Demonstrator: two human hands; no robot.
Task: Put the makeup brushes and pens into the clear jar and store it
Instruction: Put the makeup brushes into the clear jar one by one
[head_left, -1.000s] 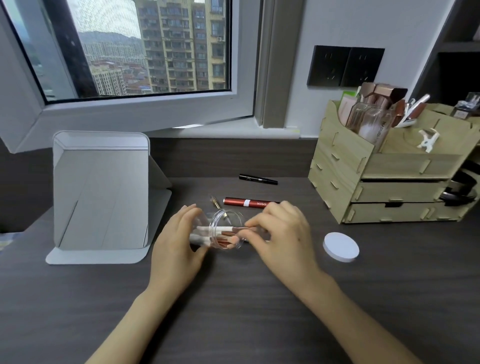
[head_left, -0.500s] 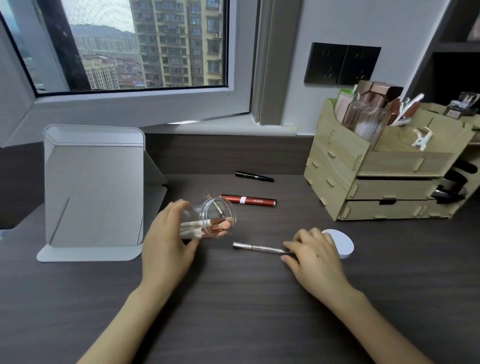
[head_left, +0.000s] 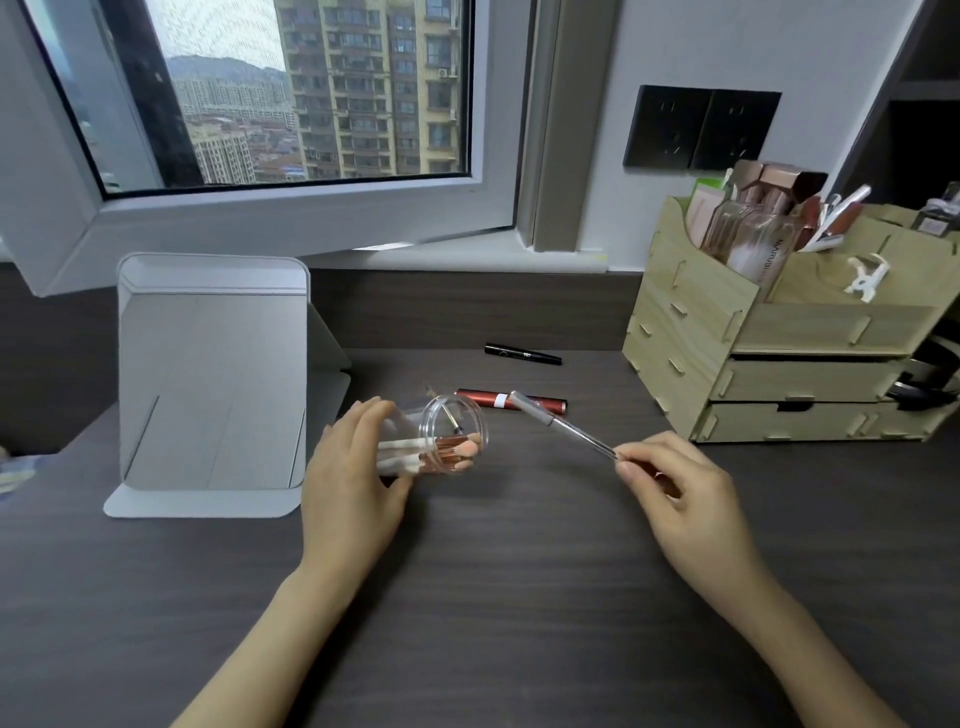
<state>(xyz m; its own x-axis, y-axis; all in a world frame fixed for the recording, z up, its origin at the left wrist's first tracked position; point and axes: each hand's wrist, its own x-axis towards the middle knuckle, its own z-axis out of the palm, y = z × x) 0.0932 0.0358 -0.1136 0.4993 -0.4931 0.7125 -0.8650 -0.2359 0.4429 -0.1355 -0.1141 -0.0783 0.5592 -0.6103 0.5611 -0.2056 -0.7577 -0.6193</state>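
My left hand (head_left: 353, 478) grips the clear jar (head_left: 441, 434), tilted on its side with its mouth facing right. Inside lie white-handled makeup brushes (head_left: 431, 452) with pink tips, plus a thin dark-tipped tool. My right hand (head_left: 680, 488) pinches one end of a silver pen (head_left: 561, 426), lifted off the desk, its far end pointing up-left toward the jar's mouth but still apart from it. A red pen (head_left: 483, 399) lies on the desk behind the jar. A black pen (head_left: 522, 354) lies farther back.
A white folding mirror stand (head_left: 208, 384) stands left of the jar. A wooden drawer organiser (head_left: 769, 364) full of cosmetics sits at the right. The jar's white lid is hidden behind my right hand. The dark desk (head_left: 493, 597) runs to the window wall.
My right hand left the jar, took the silver pen off the desk near the white lid and raised it toward the jar. My left hand keeps the jar tilted.
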